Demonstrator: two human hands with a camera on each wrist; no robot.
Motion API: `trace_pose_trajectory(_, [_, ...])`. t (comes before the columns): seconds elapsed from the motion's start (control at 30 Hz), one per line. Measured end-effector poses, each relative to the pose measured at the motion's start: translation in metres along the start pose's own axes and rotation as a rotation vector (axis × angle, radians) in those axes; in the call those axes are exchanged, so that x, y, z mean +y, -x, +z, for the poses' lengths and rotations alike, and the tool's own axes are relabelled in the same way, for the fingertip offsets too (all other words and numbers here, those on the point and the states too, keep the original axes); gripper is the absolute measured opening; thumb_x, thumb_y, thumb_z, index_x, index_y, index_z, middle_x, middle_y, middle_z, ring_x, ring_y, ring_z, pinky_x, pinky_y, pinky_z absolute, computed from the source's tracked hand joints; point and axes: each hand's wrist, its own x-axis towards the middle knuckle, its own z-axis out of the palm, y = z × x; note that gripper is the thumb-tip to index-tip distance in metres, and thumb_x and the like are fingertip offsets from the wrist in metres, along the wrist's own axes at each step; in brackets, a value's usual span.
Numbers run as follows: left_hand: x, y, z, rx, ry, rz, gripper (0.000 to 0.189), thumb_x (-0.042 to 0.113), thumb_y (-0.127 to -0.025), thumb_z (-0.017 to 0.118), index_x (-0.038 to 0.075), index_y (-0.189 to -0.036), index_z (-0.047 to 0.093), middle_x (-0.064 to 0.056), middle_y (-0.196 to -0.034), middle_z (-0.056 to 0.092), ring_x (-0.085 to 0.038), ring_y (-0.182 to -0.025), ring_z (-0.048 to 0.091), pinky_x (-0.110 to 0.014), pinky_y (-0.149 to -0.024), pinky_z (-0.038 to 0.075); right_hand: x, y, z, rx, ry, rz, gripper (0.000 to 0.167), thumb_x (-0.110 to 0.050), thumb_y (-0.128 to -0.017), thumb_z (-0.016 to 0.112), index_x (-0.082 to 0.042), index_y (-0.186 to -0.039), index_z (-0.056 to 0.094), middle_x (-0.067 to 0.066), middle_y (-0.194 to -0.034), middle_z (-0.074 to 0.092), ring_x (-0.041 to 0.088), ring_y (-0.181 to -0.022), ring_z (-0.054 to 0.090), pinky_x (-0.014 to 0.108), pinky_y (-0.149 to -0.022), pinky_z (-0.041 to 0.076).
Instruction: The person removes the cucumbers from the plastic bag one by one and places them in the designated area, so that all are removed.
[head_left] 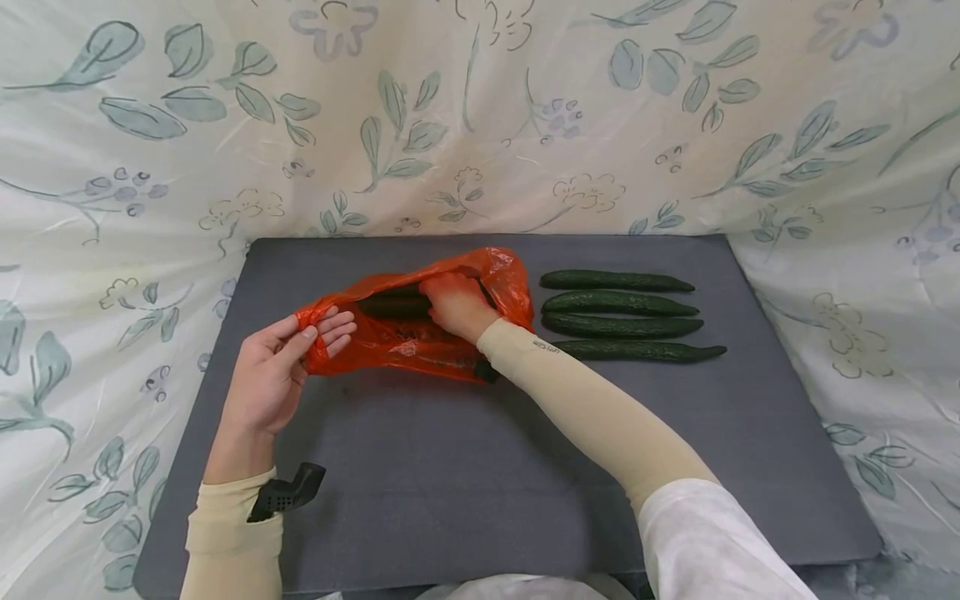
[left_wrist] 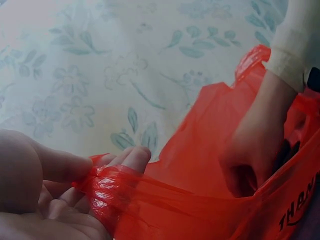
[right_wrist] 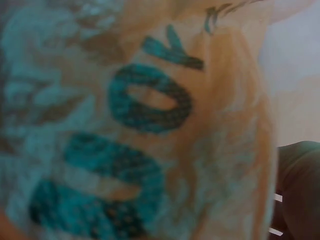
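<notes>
In the head view an orange-red plastic bag (head_left: 405,357) lies on its side with its mouth held apart. My left hand (head_left: 277,362) pinches the bag's edge at the left, thumb against fingers; the left wrist view shows the film gathered between them. Inside the mouth, my right hand (head_left: 459,307) has its fingers curled over a dark green cucumber (head_left: 393,305), which extends left from it; the fingertips are hidden. Dark green shows at the bag's lower right. The right wrist view is filled by blurred bag film (right_wrist: 220,150) with printed letters.
Several long cucumbers (head_left: 622,303) lie side by side in a row right of the bag. Beneath everything is a dark grey tabletop (head_left: 450,475). A floral cloth (head_left: 480,125) hangs behind the table and along both sides.
</notes>
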Motion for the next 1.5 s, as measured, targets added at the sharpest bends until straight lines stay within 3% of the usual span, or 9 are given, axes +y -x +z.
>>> trace_pose_trajectory(0.33, [0.000, 0.000, -0.001, 0.003, 0.000, -0.006, 0.045, 0.003, -0.114, 0.052, -0.022, -0.150, 0.044, -0.021, -0.130, 0.073, -0.030, -0.117, 0.075, -0.042, -0.101, 0.056, 0.004, -0.007, 0.004, -0.043, 0.043, 0.036, 0.015, -0.008, -0.105, 0.069, -0.014, -0.116, 0.078, 0.005, -0.111, 0.075, 0.026, -0.097, 0.072, 0.046, -0.080, 0.064])
trace_pose_trajectory(0.47, [0.000, 0.000, -0.001, 0.000, 0.000, -0.005, 0.045, 0.003, -0.114, 0.052, -0.023, -0.150, 0.044, -0.021, -0.130, 0.073, -0.030, -0.117, 0.075, -0.041, -0.101, 0.056, 0.005, -0.004, 0.005, -0.084, 0.023, 0.052, 0.014, -0.009, -0.108, 0.066, -0.011, -0.120, 0.074, 0.006, -0.116, 0.072, 0.027, -0.106, 0.070, 0.047, -0.091, 0.062])
trace_pose_trajectory(0.6, [-0.001, -0.001, -0.001, -0.002, -0.008, 0.001, 0.045, 0.003, -0.114, 0.052, -0.023, -0.149, 0.044, -0.021, -0.131, 0.073, -0.030, -0.117, 0.075, -0.041, -0.102, 0.056, 0.007, 0.005, 0.007, -0.092, -0.159, 0.093, 0.018, -0.014, -0.114, 0.057, -0.014, -0.129, 0.066, 0.005, -0.119, 0.066, 0.024, -0.115, 0.065, 0.042, -0.106, 0.054])
trace_pose_trajectory(0.67, [-0.002, -0.002, -0.001, -0.003, -0.012, 0.004, 0.044, 0.003, -0.114, 0.052, -0.024, -0.149, 0.044, -0.021, -0.130, 0.073, -0.030, -0.117, 0.075, -0.041, -0.102, 0.056, 0.008, 0.009, 0.008, -0.067, -0.323, 0.130, 0.021, -0.020, -0.117, 0.051, -0.014, -0.132, 0.065, 0.004, -0.118, 0.064, 0.021, -0.116, 0.063, 0.039, -0.109, 0.050])
trace_pose_trajectory(0.87, [-0.003, -0.003, 0.001, -0.005, 0.003, 0.003, 0.044, 0.002, -0.114, 0.052, -0.024, -0.148, 0.044, -0.022, -0.130, 0.073, -0.031, -0.116, 0.075, -0.041, -0.102, 0.056, 0.009, 0.016, 0.015, 0.051, -0.750, 0.199, 0.046, -0.041, -0.118, 0.044, -0.005, -0.121, 0.072, 0.004, -0.105, 0.064, 0.019, -0.109, 0.059, 0.035, -0.106, 0.046])
trace_pose_trajectory(1.03, [-0.002, -0.004, 0.002, -0.008, 0.011, 0.003, 0.044, 0.002, -0.114, 0.052, -0.024, -0.148, 0.044, -0.022, -0.130, 0.073, -0.031, -0.116, 0.075, -0.041, -0.102, 0.056, 0.004, 0.020, 0.014, 0.068, -0.787, 0.180, 0.040, -0.036, -0.117, 0.048, -0.004, -0.109, 0.071, 0.002, -0.097, 0.061, 0.018, -0.099, 0.058, 0.029, -0.094, 0.048])
trace_pose_trajectory(1.3, [-0.002, -0.004, 0.003, -0.002, 0.003, 0.011, 0.043, 0.002, -0.114, 0.052, -0.023, -0.148, 0.046, -0.022, -0.130, 0.072, -0.031, -0.117, 0.075, -0.042, -0.102, 0.056, -0.011, 0.019, 0.006, 0.166, -0.665, 0.054, 0.030, -0.029, -0.116, 0.052, -0.012, -0.102, 0.073, 0.003, -0.097, 0.066, 0.019, -0.098, 0.063, 0.028, -0.093, 0.051])
trace_pose_trajectory(1.4, [-0.003, -0.004, 0.004, -0.001, 0.008, 0.009, 0.043, 0.002, -0.114, 0.052, -0.023, -0.148, 0.045, -0.022, -0.130, 0.073, -0.032, -0.117, 0.075, -0.042, -0.102, 0.056, -0.020, 0.019, 0.003, 0.203, -0.415, -0.016, 0.022, -0.021, -0.116, 0.055, -0.013, -0.108, 0.073, 0.003, -0.096, 0.067, 0.020, -0.098, 0.067, 0.033, -0.091, 0.057])
trace_pose_trajectory(1.5, [-0.003, -0.004, 0.004, -0.002, 0.006, 0.009, 0.043, 0.002, -0.114, 0.052, -0.024, -0.148, 0.045, -0.022, -0.130, 0.073, -0.033, -0.117, 0.075, -0.042, -0.102, 0.056, -0.031, 0.020, 0.001, 0.300, -0.038, -0.080, 0.018, -0.018, -0.114, 0.059, -0.017, -0.106, 0.075, 0.001, -0.090, 0.070, 0.020, -0.090, 0.071, 0.036, -0.079, 0.063])
